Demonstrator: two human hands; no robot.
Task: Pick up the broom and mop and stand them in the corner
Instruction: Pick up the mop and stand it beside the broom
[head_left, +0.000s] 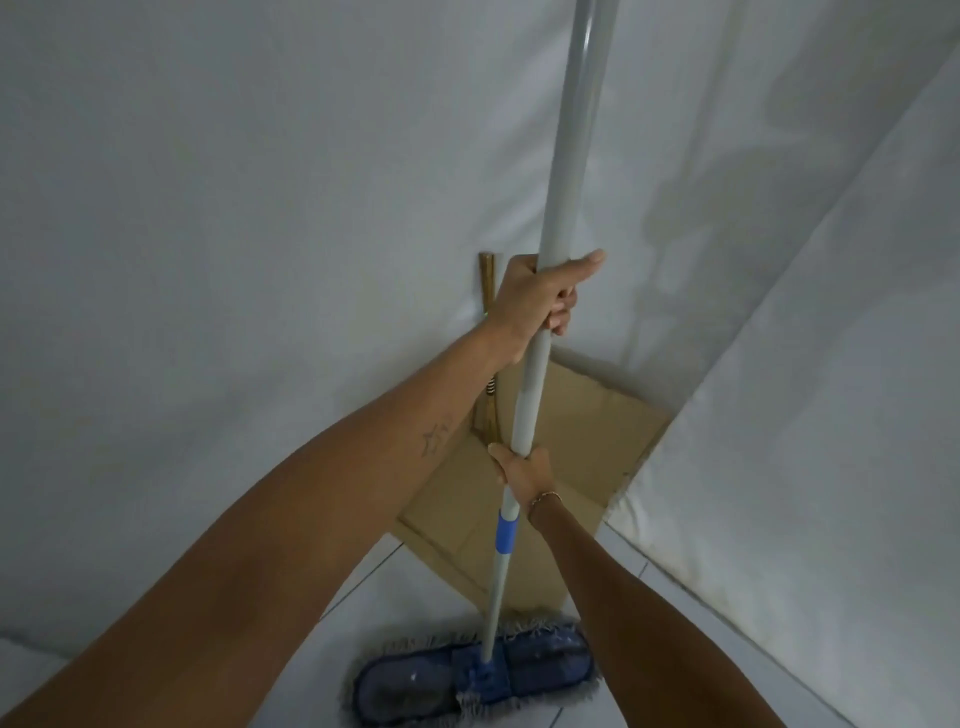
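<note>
The mop (567, 171) has a long grey handle with a blue band and a flat blue fringed head (475, 675) resting on the floor tiles. It stands nearly upright in front of the corner. My left hand (540, 293) is wrapped around the handle higher up. My right hand (522, 467) grips the same handle lower down, just above the blue band. Behind my left hand a thin wooden broom handle (488, 280) leans against the left wall in the corner; its lower part is mostly hidden by my arm.
Two walls draped in white cloth (260, 208) meet at the corner. A flat sheet of brown cardboard (587, 431) lies on the floor there. White floor tiles (405, 587) stretch toward me.
</note>
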